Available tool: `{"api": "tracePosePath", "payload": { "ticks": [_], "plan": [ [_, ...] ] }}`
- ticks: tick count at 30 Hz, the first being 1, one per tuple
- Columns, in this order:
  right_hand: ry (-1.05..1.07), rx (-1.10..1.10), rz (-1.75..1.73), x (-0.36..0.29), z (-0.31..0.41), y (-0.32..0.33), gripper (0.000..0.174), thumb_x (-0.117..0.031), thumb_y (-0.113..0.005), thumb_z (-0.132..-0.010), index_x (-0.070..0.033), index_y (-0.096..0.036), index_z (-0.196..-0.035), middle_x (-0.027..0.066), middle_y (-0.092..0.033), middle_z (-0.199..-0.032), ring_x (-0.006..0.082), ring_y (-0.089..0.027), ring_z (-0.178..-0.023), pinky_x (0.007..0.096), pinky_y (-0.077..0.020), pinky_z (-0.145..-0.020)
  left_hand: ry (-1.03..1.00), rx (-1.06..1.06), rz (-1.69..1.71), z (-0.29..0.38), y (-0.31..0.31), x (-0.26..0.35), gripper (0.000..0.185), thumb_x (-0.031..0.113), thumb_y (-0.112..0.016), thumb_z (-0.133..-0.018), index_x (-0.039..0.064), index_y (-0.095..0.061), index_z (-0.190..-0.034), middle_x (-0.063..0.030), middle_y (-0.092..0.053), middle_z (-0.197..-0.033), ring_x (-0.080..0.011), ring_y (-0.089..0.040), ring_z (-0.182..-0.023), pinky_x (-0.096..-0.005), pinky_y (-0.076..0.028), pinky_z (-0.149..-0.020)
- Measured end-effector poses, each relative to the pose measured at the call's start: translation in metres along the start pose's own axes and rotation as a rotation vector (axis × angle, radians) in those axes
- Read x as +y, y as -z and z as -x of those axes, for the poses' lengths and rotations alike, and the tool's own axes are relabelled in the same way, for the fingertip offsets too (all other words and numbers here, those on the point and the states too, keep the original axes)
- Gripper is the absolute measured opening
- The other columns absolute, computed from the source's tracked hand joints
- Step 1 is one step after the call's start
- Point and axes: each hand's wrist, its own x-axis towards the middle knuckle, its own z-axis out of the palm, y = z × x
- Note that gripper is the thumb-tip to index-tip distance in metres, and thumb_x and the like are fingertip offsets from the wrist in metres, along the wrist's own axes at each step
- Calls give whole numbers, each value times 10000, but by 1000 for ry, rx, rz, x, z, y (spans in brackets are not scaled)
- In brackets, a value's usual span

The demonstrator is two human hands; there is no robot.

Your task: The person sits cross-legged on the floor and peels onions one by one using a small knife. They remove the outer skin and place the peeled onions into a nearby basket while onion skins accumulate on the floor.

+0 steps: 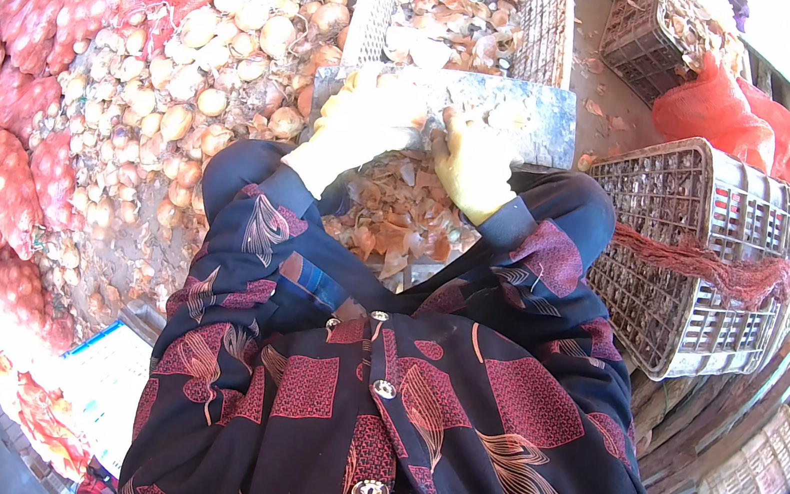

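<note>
Both my hands wear pale yellow gloves and are strongly overexposed. My left hand is over the left part of a worn grey board, which lies across the near end of a plastic crate. Glare hides whatever its fingers may hold. My right hand is at the board's near edge, its fingers curled in towards the left hand. Whether it grips anything cannot be made out. Dry onion skins lie between my knees, below the hands. More skins and pale pieces fill the crate beyond the board.
Loose onions spread over the floor at left, with red mesh sacks of onions behind them. On the right stand a slatted crate with a red mesh strip across it, another crate with skins, and red netting.
</note>
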Motion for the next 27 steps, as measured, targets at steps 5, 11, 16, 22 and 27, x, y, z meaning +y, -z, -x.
{"api": "tracePosePath", "payload": {
  "ticks": [5,11,16,22,27],
  "plan": [
    [81,-76,94,-4,0,-6,263,-108,-562,-761,2,-554,-1000,191,-602,-739,342,-591,-685,468,-448,-666,109,-40,-51,3,6,12,376,332,-668,-732,219,-636,-1090,-54,-579,-1160,-241,-513,-1112,-345,-471,-852],
    [32,-185,167,45,-22,6,129,-137,-564,-731,-54,-593,-826,173,-616,-692,377,-597,-664,446,-473,-666,-67,39,-210,8,5,14,445,346,-682,-734,163,-594,-1130,-65,-597,-1111,-233,-522,-1119,-333,-492,-823],
    [-379,-104,-67,60,-40,23,262,-257,-613,-789,2,-624,-832,221,-625,-760,374,-628,-737,445,-482,-671,171,56,325,14,0,0,712,286,-753,-684,65,-435,-1282,-95,-623,-1073,-225,-635,-929,-298,-528,-738],
    [64,-122,-5,2,-12,15,196,-225,-595,-815,-64,-610,-925,167,-619,-711,351,-614,-667,432,-483,-607,342,52,207,19,3,6,722,314,-788,-636,105,-470,-1250,-139,-554,-1155,-284,-566,-1035,-350,-481,-857],
    [134,-245,17,-1,6,14,274,-196,-617,-773,-32,-511,-965,153,-600,-750,341,-606,-695,445,-464,-608,218,46,319,19,8,-3,785,339,-812,-604,108,-465,-1269,-153,-522,-1196,-322,-558,-1059,-385,-477,-879]
  ]
}}
